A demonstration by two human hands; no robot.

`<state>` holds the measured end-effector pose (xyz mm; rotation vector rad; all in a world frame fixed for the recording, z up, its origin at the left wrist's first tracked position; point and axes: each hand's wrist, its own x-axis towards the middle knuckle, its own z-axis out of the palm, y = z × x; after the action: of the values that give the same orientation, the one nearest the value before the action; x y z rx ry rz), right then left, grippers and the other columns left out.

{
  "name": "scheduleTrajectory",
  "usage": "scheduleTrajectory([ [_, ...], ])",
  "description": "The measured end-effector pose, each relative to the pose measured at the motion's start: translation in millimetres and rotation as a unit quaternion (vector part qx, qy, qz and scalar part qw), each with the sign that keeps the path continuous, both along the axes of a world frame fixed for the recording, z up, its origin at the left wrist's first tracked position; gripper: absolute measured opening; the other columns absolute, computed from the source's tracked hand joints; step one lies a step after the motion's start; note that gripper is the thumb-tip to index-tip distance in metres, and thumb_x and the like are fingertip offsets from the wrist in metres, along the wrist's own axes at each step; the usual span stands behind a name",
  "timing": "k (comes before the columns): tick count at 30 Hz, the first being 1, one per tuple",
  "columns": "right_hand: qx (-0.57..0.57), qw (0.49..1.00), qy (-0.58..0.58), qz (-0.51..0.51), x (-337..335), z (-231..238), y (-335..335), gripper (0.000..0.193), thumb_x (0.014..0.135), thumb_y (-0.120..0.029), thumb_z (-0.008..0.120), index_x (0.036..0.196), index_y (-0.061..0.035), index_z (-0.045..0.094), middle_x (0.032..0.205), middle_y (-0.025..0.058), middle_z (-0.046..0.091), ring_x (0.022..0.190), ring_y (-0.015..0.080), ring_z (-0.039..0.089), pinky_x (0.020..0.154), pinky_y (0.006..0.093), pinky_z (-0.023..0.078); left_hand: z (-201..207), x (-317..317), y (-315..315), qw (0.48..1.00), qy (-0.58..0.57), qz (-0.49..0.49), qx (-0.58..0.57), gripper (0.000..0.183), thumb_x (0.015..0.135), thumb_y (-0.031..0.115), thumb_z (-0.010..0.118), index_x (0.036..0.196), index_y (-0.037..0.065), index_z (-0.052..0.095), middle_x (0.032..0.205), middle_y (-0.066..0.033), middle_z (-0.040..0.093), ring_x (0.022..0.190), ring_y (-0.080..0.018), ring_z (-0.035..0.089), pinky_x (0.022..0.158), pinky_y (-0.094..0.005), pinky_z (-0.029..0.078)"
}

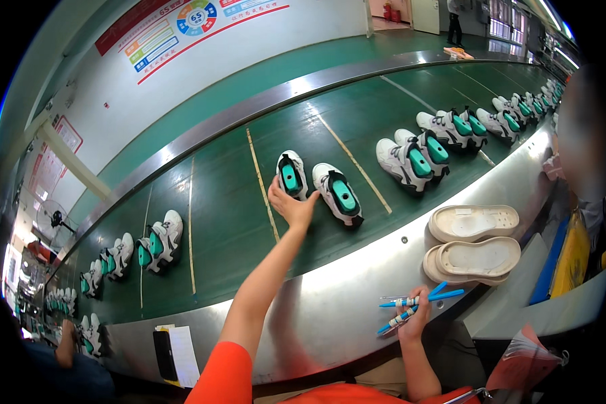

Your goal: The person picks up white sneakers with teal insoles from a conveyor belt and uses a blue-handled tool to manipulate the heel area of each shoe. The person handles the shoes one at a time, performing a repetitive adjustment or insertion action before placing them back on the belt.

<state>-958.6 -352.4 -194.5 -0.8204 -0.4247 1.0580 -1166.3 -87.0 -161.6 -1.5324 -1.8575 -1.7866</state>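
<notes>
Head-worn left fisheye looks down, close above left hand (293, 207) and right hand (416, 324), across conveyor (222, 195) toward wall (151, 104).

Belt (229, 182) runs left to right, bench (337, 296) along its near side. Mid-belt: left shoe (301, 176) and right shoe (338, 194) side by side, an insert (289, 178) in each. Left hand (293, 206) at near end of left shoe, thumb toward right shoe. Further pairs lie left (174, 232) and right (397, 165) along belt. On bench, right: soles (474, 223); right hand (414, 316) before them, pens (398, 303) in it. Bench, left: phone (163, 355), paper (184, 353) just right of it. Right of soles: folders (572, 259); before these, booklet (522, 360). Behind belt: wall (202, 94), poster (195, 27) on it
</notes>
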Motion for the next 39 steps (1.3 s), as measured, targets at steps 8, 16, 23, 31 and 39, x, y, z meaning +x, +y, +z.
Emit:
scheduleTrajectory([
  [8,0.006,0.999,-0.015,0.040,-11.9,8.0,3.1,0.027,0.089,-0.033,0.045,0.072,-0.0121,0.041,0.059,-0.0026,0.034,0.046,0.0048,0.034,0.040,0.0184,0.029,-26.4,-87.8,23.7,0.980,-0.040,-0.142,-0.134,0.070,0.057,0.022,0.077,0.118,0.006,0.049,0.093,-0.0138,0.064,0.081,-0.0257,0.063,0.072,-0.0342,0.049],
  [16,0.009,1.000,-0.008,0.013,-10.4,10.1,1.9,0.027,0.088,-0.030,0.046,0.071,-0.0091,0.042,0.056,-0.0016,0.037,0.044,0.0052,0.034,0.038,0.0193,0.029,93.9,-147.1,-212.5,0.809,-0.034,-0.447,-0.380,0.063,0.060,0.019,0.079,0.114,0.000,0.053,0.094,-0.0088,0.063,0.085,-0.0145,0.060,0.075,-0.0296,0.048],
  [23,0.008,0.999,-0.037,0.023,-18.6,7.6,2.0,0.027,0.090,-0.032,0.044,0.072,-0.0114,0.042,0.057,-0.0026,0.034,0.045,0.0041,0.032,0.040,0.0186,0.027,82.7,-86.0,-355.5,0.847,0.043,-0.207,-0.488,0.092,0.063,0.038,0.078,0.131,-0.002,0.031,0.111,-0.0225,0.054,0.105,-0.0344,0.054,0.086,-0.0365,0.044],
  [31,-0.021,0.999,0.032,0.021,2.5,5.3,1.5,0.025,0.091,-0.035,0.045,0.079,-0.0128,0.047,0.055,-0.0045,0.034,0.045,0.0048,0.032,0.040,0.0191,0.028,190.8,-88.8,-372.1,0.838,0.172,-0.516,-0.027,0.041,0.071,0.017,0.072,0.107,0.003,0.057,0.111,-0.0148,0.059,0.108,-0.0287,0.054,0.092,-0.0386,0.041],
  [39,-0.016,0.995,-0.099,-0.013,11.6,36.2,-22.6,0.037,0.081,-0.006,0.061,0.114,-0.0087,0.047,0.085,-0.0038,0.050,0.073,0.0045,0.048,0.064,0.0186,0.040,218.5,-90.3,-374.4,0.726,0.183,-0.600,0.281,0.038,0.078,0.010,0.062,0.110,0.015,0.044,0.106,-0.0096,0.061,0.098,-0.0268,0.059,0.091,-0.0422,0.039],
])
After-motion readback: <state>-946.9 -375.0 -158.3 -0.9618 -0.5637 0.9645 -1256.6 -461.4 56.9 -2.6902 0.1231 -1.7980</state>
